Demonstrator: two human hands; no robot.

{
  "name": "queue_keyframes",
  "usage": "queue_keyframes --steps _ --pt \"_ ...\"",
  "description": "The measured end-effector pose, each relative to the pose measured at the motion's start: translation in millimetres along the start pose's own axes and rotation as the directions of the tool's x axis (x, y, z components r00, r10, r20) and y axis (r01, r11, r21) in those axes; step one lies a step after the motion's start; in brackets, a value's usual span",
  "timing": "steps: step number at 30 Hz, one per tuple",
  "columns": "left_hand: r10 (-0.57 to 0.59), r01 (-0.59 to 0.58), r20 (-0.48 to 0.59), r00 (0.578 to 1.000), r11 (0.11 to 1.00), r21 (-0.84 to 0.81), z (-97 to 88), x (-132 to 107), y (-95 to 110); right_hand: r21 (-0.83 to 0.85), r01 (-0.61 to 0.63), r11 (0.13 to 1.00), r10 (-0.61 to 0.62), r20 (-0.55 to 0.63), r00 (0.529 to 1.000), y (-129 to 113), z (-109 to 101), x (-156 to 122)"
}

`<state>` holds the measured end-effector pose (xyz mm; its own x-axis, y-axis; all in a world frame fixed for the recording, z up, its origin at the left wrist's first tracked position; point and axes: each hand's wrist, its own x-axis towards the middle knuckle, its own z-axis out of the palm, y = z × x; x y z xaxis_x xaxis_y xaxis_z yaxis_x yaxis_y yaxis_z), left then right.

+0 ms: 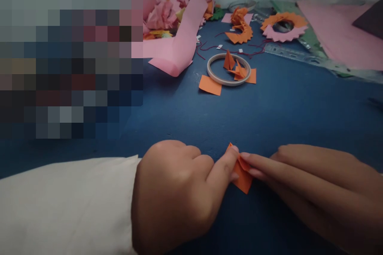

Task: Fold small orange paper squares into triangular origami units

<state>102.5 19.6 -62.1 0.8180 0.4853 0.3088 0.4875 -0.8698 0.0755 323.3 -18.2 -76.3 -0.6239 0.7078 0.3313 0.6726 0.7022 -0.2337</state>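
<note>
A small piece of folded orange paper [243, 179] lies on the blue tabletop between my hands. My left hand [179, 187], in a white sleeve, is closed, its index finger and thumb pressing on the paper's left side near the top corner. From the right, my right hand [311, 183] pinches a raised flap of the same paper between thumb and fingertips. My fingers hide part of the folds. Farther back, a roll of tape [229, 83] lies flat, with folded orange pieces [229, 61] inside its ring and a flat orange paper rectangle [210, 85] beside it.
Behind stand a curled pink paper sheet [188, 28] and a heap of crumpled pink paper [164, 12]. A curved orange folded chain [241, 28], an orange-and-pink folded ring [284, 27], dark red thread and a clear ruler [299, 56] lie at the back right. The upper left is pixelated.
</note>
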Motion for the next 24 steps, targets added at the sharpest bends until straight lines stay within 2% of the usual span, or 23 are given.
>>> queue_keyframes --steps 5,17,24 --pt "0.004 -0.004 0.005 1.000 1.000 0.004 -1.1 0.3 -0.1 -0.028 0.030 0.999 -0.030 -0.002 1.000 1.9 -1.1 0.5" --pt "-0.014 0.015 0.035 0.999 1.000 -0.020 -0.9 0.5 0.1 -0.012 0.010 1.000 -0.010 -0.031 0.999 -1.1 0.7 5.2" --pt "-0.018 0.019 0.031 0.999 1.000 -0.013 -0.3 1.6 0.5 -0.004 0.010 1.000 -0.010 0.004 1.000 -2.1 -0.9 4.1"
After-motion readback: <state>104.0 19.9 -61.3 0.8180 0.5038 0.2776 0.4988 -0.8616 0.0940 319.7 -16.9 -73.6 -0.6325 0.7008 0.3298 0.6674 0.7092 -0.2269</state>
